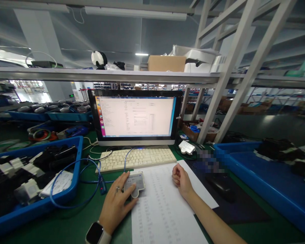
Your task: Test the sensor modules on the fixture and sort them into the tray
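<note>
Nearest, left hand (117,203) gripping small grey device (134,183) on printed sheet (162,217), blue cable (127,159) seemingly already attached; right hand (181,181) in loose, empty fist alongside.

The left hand (117,203), near and left of centre, wears a small ring (117,188) on one finger; its detail is too fine to make out. A smartwatch (95,234) sits on the left wrist at the near edge, with a rounded rectangular case, a dark glossy face and a pale, whitish strap. The right hand (181,179) is bare, as is the right forearm (210,220) down to the near edge.
</note>
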